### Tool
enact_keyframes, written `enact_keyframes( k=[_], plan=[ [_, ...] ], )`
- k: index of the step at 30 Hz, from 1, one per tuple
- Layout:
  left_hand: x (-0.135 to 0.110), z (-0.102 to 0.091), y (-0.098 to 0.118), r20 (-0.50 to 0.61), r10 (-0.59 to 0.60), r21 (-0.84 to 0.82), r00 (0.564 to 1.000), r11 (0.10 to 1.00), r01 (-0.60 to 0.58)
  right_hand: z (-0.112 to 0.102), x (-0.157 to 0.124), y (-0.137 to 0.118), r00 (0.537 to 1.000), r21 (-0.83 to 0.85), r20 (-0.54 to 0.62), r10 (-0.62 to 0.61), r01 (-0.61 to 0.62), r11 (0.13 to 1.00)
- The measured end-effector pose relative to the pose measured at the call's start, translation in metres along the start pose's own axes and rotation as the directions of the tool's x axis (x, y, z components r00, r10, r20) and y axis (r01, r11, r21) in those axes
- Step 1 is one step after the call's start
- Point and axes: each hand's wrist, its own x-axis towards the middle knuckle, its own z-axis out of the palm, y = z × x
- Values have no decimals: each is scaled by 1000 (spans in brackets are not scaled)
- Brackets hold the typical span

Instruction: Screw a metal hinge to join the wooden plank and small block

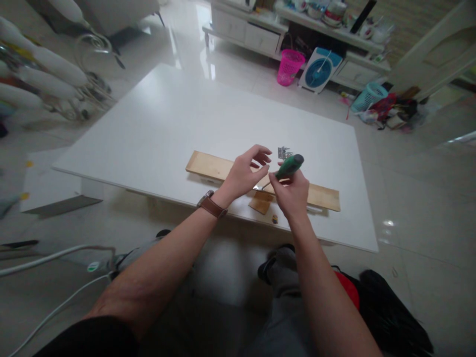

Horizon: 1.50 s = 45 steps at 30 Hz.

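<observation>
So the screwdriver (289, 167) is over the near part of the white table (201, 114), a bit right of the middle, green handle leaning up and to the right, shaft running down left to a shiny metal piece (258, 188) at the near edge of a long wooden plank (210, 166). My guess is it's tilted like that to get the tip onto the metal.

Right hand (293, 192) has it pinched low, thumb and fingers closed around where handle meets shaft, probably for steering more than force. Left hand (243, 171) is arched over the plank, fingers loosely curled, a gap between them and the thumb; I can't see anything in it. Thumb points at the tip, so maybe it's there to steady stuff. Both forearms reach in from the near side.

A small wood block (261, 202) pokes out on the plank's near side. Loose hardware (284, 151) sits just past the plank, likely parked there for easy reach.
</observation>
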Motion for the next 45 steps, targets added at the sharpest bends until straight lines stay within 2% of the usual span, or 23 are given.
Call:
enact_keyframes(
  k=[4, 7, 11, 14, 24, 28, 31, 35, 45],
  plan=[
    [5, -9, -3, -95, -52, 41, 994, 998, 57, 0, 0, -2, 990, 41, -142, -16, 22, 999],
    [5, -15, -5, -136, -82, 48, 987, 995, 90, 1, -1, -1, 985, 99, -171, -2, 19, 995],
    [3, -23, -8, -162, -100, 63, 982, 992, 112, 5, -10, 2, 996, 149, -85, 7, 5, 989],
    [3, -28, -11, -194, -110, 60, 975, 991, 124, 12, -20, 3, 999, 137, 16, 48, -50, 989],
    [9, -41, -12, -273, -102, 86, 957, 988, 130, 31, -35, 4, 967, 141, 180, 181, -208, 968],
    [14, -62, -23, -426, -63, 103, 903, 988, 118, 35, -37, 6, 969, 97, 185, 167, -187, 978],
    [15, -74, -28, -482, -58, 101, 874, 987, 121, 37, -37, 3, 969, 63, 193, 153, -167, 984],
    [12, -77, -26, -470, -72, 89, 880, 988, 129, 39, -37, 0, 965, 59, 212, 155, -171, 983],
    [13, -64, -26, -442, -89, 54, 893, 991, 126, 35, -37, -3, 973, 80, 175, 148, -163, 983]
  ],
)
